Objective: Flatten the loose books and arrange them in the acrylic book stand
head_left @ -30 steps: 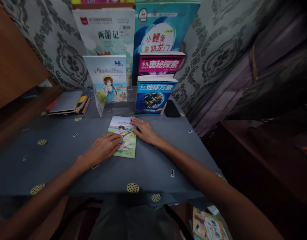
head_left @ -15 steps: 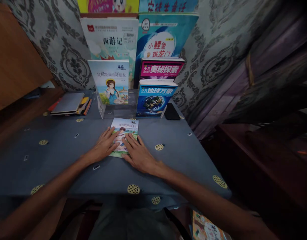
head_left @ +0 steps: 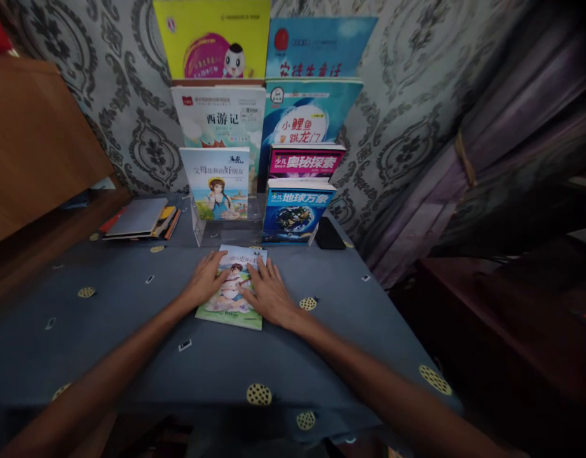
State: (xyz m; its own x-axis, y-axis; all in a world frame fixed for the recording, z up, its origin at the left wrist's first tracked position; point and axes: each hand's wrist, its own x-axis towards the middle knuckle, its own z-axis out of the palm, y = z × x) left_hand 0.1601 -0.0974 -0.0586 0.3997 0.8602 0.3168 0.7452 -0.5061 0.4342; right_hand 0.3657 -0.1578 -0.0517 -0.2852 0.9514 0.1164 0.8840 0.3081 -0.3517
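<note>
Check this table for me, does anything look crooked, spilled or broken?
I see nothing spilled or broken. The one untidy spot is the pile of books at the back left of the table: its edges don't line up, with red and orange covers sticking out. The book under the left hand and right hand lies flat.

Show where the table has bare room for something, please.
Bare cloth lies between the left hand and the stacked books, and between the right hand and the phone. Crowded: behind the flat book, where upright books stand.
</note>
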